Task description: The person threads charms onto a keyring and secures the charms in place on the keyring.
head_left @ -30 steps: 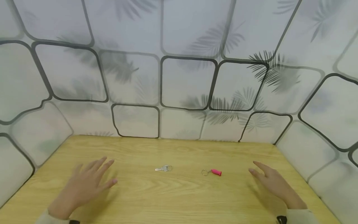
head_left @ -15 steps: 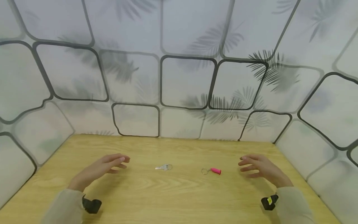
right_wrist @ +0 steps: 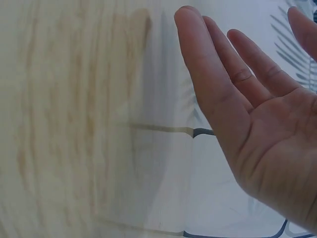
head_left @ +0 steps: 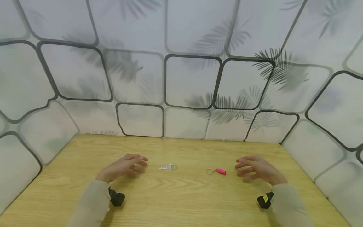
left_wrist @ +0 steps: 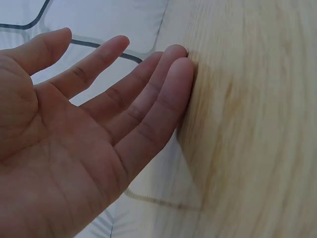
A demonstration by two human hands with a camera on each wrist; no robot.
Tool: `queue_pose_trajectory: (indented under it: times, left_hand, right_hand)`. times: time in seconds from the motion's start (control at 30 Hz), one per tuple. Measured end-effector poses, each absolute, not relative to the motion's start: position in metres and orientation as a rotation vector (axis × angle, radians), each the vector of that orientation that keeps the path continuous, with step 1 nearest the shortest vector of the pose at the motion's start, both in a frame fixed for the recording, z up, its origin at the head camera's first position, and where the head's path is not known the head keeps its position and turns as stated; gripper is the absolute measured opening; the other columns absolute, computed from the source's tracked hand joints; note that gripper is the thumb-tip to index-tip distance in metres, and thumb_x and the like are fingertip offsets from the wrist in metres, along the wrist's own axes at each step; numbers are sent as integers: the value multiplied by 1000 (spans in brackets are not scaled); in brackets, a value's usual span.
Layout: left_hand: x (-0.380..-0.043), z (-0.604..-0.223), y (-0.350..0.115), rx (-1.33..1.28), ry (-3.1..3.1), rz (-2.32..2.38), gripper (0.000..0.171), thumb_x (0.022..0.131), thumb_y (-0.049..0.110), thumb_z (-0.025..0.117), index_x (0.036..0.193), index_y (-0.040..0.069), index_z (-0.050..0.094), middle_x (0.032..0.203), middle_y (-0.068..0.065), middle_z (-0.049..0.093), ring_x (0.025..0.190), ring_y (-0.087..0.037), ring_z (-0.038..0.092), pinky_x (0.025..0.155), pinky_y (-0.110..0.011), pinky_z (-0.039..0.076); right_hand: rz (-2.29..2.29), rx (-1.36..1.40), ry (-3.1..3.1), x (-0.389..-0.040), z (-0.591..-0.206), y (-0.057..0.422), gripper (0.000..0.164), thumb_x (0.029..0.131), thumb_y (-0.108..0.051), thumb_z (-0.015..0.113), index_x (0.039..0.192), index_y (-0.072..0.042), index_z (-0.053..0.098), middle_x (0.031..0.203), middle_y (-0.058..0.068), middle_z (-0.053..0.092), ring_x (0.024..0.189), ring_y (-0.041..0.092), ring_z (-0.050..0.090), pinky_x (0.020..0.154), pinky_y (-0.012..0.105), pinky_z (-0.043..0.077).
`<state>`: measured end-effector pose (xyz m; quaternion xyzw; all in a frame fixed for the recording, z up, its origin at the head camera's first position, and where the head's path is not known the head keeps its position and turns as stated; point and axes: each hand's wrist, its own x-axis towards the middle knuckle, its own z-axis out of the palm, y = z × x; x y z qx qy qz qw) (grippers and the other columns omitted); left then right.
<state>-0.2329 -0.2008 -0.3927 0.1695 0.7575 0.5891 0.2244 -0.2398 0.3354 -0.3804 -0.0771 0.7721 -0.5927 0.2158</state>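
Note:
A silver key (head_left: 165, 167) with a small ring lies on the wooden table (head_left: 181, 201), its blade pointing left. Right of it lies a pink bullet-shaped key fob (head_left: 221, 171) with a metal split ring (head_left: 210, 171) on its left end. My left hand (head_left: 123, 167) is just left of the key, fingers loosely bent and palm facing inward; the left wrist view shows nothing in it. Close to the right of the pink fob is my right hand (head_left: 256, 168), fingers extended and apart, its palm bare in the right wrist view.
A pale fabric-like wall (head_left: 187, 123) with dark rounded outlines and leaf prints rises behind the table and along both sides. Black wrist cameras (head_left: 117, 198) sit on both wrists, below beige sleeves (head_left: 92, 201).
Both hands have moved inward, the left one rightward to near the key and the right one leftward to near the pink fob. Both palms have turned inward. Key and fob stay put.

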Motion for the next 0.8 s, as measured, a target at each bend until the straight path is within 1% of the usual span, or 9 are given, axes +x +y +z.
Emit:
queue_pose_trajectory:
  times: [0.2,0.43,0.53,0.63,0.8]
  left_hand:
    - [-237,-395,-192,432,2044,1673,52,111,26,42,142,-16,42,138,-33,52,112,-35,64,87,-42,58]
    - [-246,-398,-183,389,2033,1675,50,110,25,45,140,-14,45,136,-30,54,108,-33,66,84,-42,60]
    - [-249,-398,-179,379,2035,1672,49,109,25,46,139,-14,45,135,-30,55,106,-31,67,82,-41,60]
    - [-250,-397,-176,356,2020,1683,48,109,24,46,139,-14,46,134,-30,56,104,-31,67,80,-40,61]
    - [-253,-396,-170,314,1992,1688,46,108,22,47,138,-13,46,133,-26,58,100,-27,68,77,-38,61]
  right_hand:
    - [-1654,-202,2108,-243,-387,327,43,107,-22,52,131,14,50,117,15,68,99,27,70,80,47,60]
    - [-1621,-206,2084,-248,-390,316,50,107,-24,53,136,16,45,118,15,67,100,26,69,80,45,60]
    - [-1619,-201,2074,-251,-390,311,50,107,-22,53,136,17,44,115,15,68,97,25,70,79,44,61]
    - [-1618,-196,2062,-253,-391,306,48,106,-20,54,134,18,45,112,14,69,94,24,70,77,42,61]
    - [-1608,-160,2058,-255,-391,299,47,104,-20,58,132,16,48,107,12,69,91,23,71,76,42,61]
